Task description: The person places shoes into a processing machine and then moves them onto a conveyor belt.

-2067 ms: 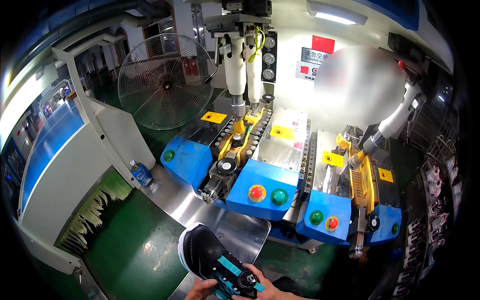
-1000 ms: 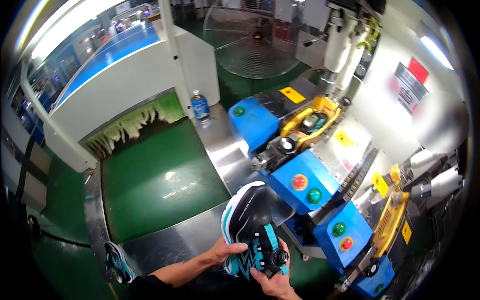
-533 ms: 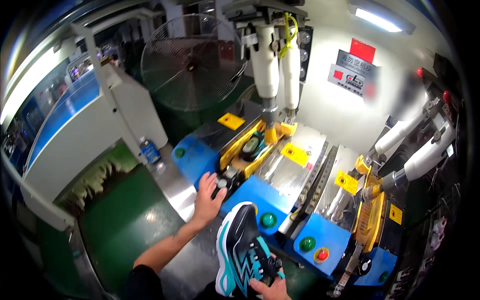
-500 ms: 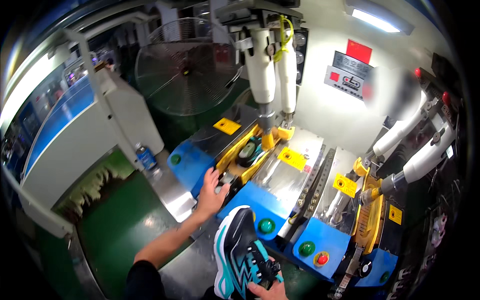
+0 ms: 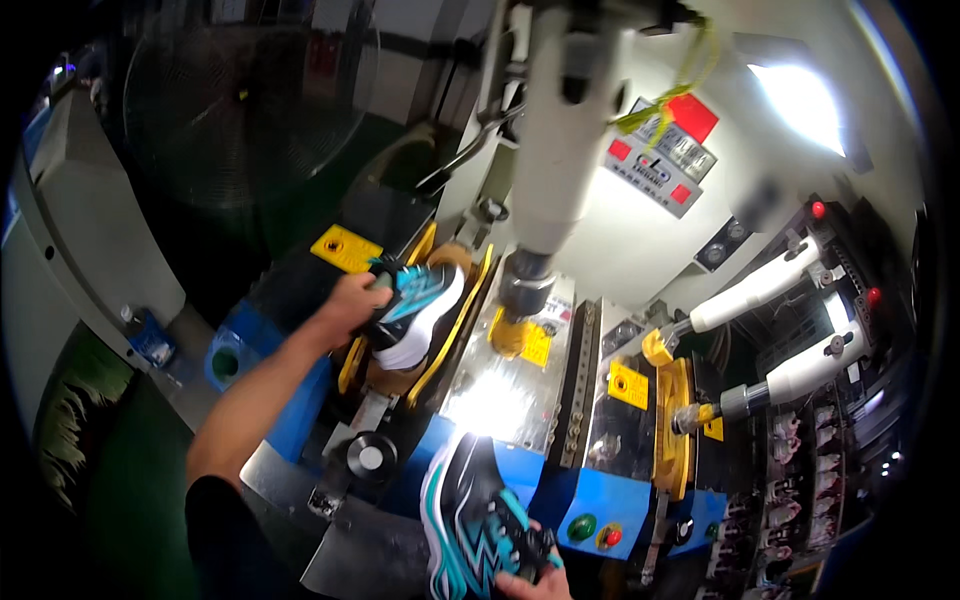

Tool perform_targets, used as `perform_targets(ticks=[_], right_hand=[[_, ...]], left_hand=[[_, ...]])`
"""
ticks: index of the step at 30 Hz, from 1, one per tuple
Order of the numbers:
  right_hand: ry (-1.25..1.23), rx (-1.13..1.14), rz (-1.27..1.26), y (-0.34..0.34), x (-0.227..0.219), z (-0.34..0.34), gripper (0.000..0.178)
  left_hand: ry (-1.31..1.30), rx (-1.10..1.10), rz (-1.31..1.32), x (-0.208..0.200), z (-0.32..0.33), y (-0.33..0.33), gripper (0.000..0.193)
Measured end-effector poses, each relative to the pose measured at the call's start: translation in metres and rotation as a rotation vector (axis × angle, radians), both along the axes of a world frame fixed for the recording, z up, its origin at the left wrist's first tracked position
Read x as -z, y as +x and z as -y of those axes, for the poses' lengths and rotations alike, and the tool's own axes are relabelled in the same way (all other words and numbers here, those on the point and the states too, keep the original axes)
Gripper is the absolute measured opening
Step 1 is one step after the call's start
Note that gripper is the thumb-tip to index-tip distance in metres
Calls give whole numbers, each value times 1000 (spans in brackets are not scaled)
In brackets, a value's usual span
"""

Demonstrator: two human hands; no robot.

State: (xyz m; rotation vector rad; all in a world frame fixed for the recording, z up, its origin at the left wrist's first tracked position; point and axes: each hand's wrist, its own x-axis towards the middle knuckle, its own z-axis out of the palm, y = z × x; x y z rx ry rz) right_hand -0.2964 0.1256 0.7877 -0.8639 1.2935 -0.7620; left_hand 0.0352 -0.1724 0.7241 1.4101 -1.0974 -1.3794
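Note:
My left hand (image 5: 356, 304) is closed on a sneaker (image 5: 420, 305) in black and turquoise with a white sole. The sneaker is tipped on its side, sole facing right, between the yellow side pads (image 5: 462, 318) of the left press station. My right hand (image 5: 538, 582), low in the picture, grips a second, similar sneaker (image 5: 468, 520), toe up, by its laced upper. Its white and turquoise sole edge faces left. Part of the right hand is hidden by that sneaker.
A thick white press arm (image 5: 560, 150) with a yellow tip hangs right of the left station. Further right, two more white arms (image 5: 755, 297) reach a second yellow cradle (image 5: 675, 430). Green and red buttons (image 5: 610, 538) sit on blue housings. A large fan (image 5: 250, 100) stands behind.
My left hand has gone from open at the left station's front to gripping the sneaker there, now tipped up. The press arms there no longer reach into the cradle. The view has shifted.

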Motion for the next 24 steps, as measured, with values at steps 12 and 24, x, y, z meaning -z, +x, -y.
perform_targets(ticks=[12,24], right_hand=[[121,82,103,143,46,333,26],[-703,163,-922,202,126,336,69]], left_hand=[[-102,-1071,-245,98,-398,53,59],[218,-862,465,110,-464,-11,47]])
